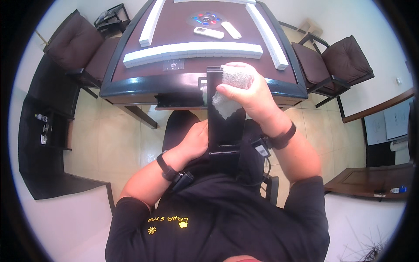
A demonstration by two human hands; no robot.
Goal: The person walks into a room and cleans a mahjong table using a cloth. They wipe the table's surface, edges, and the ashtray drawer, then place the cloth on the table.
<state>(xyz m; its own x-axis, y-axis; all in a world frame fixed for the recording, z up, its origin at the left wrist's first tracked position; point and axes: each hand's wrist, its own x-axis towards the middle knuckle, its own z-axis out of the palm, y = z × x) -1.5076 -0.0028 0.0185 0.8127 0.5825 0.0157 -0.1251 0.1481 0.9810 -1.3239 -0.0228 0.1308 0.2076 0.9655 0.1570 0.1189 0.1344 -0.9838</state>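
Note:
A black tray-like drawer (226, 131) stands lengthwise above my lap, in front of the mahjong table (137, 85). My right hand (253, 93) grips a light grey terry cloth (236, 78) at the drawer's far end, thumb across the cloth, which hangs down onto the black surface. My left hand (196, 140) is at the drawer's left side near its lower half, its fingers partly hidden behind it; it seems to hold that edge. Left of the drawer, a dark compartment (179, 101) shows in the table's front edge.
Rows of white mahjong tiles (196, 49) line the tabletop. Two white remote controls (209, 32) lie near the round centre panel (207, 19). Brown cushioned chairs stand left (77, 42) and right (345, 62). A dark wooden cabinet top (363, 183) is at the lower right.

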